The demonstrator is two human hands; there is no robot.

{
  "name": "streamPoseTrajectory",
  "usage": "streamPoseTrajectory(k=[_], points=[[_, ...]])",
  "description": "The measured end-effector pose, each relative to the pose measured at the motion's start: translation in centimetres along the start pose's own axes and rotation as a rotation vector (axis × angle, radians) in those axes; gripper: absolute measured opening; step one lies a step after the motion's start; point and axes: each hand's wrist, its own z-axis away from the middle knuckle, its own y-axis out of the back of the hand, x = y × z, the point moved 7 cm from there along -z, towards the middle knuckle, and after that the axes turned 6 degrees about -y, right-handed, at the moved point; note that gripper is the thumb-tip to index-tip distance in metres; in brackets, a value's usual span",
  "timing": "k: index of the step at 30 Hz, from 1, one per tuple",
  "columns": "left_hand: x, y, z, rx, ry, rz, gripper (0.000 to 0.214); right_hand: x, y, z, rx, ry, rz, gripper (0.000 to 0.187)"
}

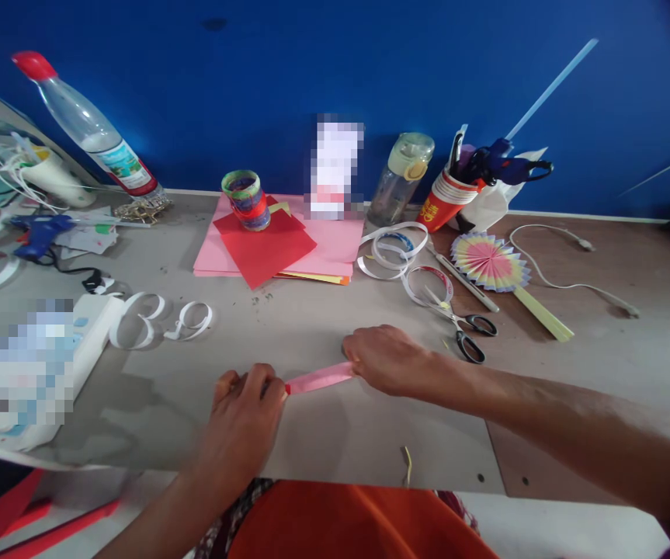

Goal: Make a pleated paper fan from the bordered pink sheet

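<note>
Left hand (253, 411) and right hand (386, 359), fingers curled closed, grip a flat pink paper strip (320, 379) at a smooth gray table (335, 439), blue wall (253, 85) at 12 o'clock.

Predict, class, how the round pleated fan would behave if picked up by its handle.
The pleated fan looks like thin paper, so it is probably light. Its open folds may crush if squeezed. The long yellow handle looks slim, so it might flex.

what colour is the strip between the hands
The strip is pink, with a bit of red by the left hand; best seen in the head view.
</note>
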Motion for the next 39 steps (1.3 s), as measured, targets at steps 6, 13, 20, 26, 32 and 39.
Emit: streamPoseTrajectory(k=[6, 13, 20, 26, 32, 39], points=[[-0.1, -0.3, 0.3, 0.091, 0.031, 0.069, 0.019, -1.3, 0.0, 0.9, 0.214, 0.189, 0.127, 0.008], [0.7, 0.9, 0.6, 0.132, -0.096, 0.038, 0.030, -2.5, -0.9, 3.2, 0.369, 0.403, 0.233, 0.010], [0.5, 0.5, 1.3, 0.130, -0.195, -0.062, 0.028, -1.8, -1.4, 3.7, 0.472, 0.432, 0.186, 0.014], [0.3, 0.8, 0.0, 0.059, -0.283, -0.072, 0.024, -2.3, -0.6, 2.9, 0.336, 0.452, 0.278, 0.013], [0.7, 1.2, -0.7, 0.041, -0.320, -0.086, 0.029, -2.3, -0.8, 2.4, 0.332, 0.442, 0.291, 0.011], [-1.0, 0.9, -1.3, -0.182, -0.157, 0.245, 0.024, -0.5, 0.5, 2.3, 0.043, 0.252, -0.065, 0.014]])
